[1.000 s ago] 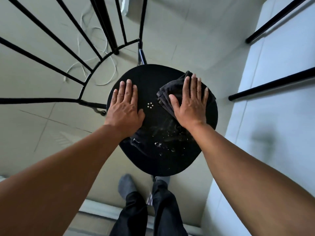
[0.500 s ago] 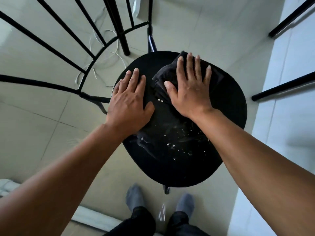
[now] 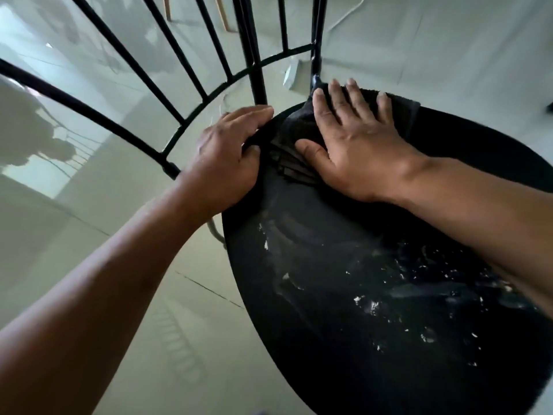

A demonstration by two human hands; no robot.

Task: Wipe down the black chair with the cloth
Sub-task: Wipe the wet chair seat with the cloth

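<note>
The black chair's round seat [image 3: 344, 310] fills the lower right, wet with streaks and droplets. Its black metal back rods [image 3: 179, 55] fan out at the upper left. A folded dark cloth [image 3: 294, 163] lies at the seat's far rim. My right hand [image 3: 356, 139] presses flat on top of the cloth, fingers spread. My left hand [image 3: 230, 157] grips the seat's left edge beside the cloth, thumb on top and fingers curled over the rim; it seems to touch the cloth's corner.
Pale glossy floor tiles [image 3: 89, 220] surround the chair. A white cable [image 3: 344, 19] and a small white block [image 3: 291, 74] lie on the floor behind the seat. Wooden legs [image 3: 223, 13] of other furniture show at the top.
The view has closed in on the seat. My right hand has pushed the cloth toward the seat's far rim. My left hand went from lying flat on the seat to gripping its left edge.
</note>
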